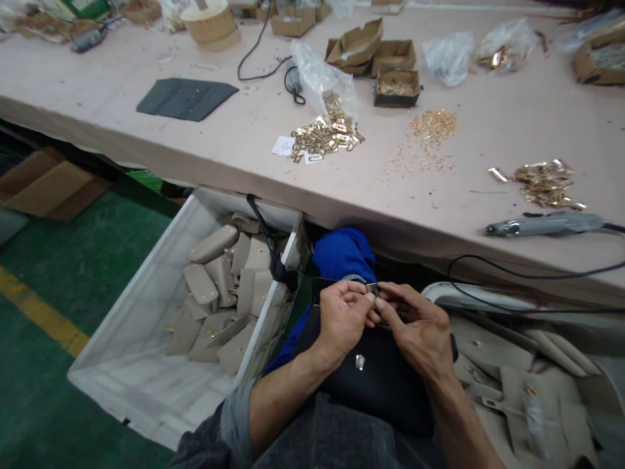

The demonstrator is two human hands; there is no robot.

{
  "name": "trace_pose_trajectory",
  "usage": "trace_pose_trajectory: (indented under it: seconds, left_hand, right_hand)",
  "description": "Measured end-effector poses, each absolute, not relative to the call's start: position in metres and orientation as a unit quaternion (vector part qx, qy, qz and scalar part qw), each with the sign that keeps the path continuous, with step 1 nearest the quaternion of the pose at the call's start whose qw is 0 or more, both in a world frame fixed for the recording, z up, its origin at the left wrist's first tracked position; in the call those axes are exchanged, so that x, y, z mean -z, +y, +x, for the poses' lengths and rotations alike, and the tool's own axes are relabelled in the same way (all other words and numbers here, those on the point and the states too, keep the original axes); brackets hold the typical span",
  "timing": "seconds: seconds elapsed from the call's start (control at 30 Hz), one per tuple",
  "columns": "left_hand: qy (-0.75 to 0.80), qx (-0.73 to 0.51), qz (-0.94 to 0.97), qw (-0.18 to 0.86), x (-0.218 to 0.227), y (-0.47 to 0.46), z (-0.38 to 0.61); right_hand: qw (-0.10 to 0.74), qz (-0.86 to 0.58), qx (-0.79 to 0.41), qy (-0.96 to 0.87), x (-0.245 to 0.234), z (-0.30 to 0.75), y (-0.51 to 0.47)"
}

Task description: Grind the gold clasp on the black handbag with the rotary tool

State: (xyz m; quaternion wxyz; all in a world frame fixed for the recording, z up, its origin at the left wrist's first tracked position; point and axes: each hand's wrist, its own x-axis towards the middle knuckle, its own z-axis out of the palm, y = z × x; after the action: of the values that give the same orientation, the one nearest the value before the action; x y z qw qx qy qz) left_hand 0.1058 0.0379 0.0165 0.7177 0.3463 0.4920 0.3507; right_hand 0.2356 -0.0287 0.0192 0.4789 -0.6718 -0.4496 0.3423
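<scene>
Your left hand [344, 319] and right hand [415, 326] pinch small metal clasp [372, 288] atop soft black bag [375, 384]; light, slippery—grip its edges.

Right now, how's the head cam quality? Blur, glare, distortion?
Head view: even lighting, with wide-angle distortion bending the table edge; left hand and right hand sharp at the small metal clasp; beige pieces at lower right smeared; glare on the plastic bags.
</scene>
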Motion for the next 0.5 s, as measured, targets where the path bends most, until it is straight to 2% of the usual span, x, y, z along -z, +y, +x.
trace_pose_trajectory:
  seconds: [0.33,0.5]
  left_hand:
    - [0.449,-0.383,0.441,0.676,-0.018,0.021,0.099]
    - [0.391,-0.368,0.645,0.544,-0.021,0.027,0.083]
  right_hand:
    - [0.514,-0.671,-0.357,-0.398,-0.021,0.233,-0.023]
    - [0.525,-0.670,-0.392,-0.350,-0.026,0.232,-0.024]
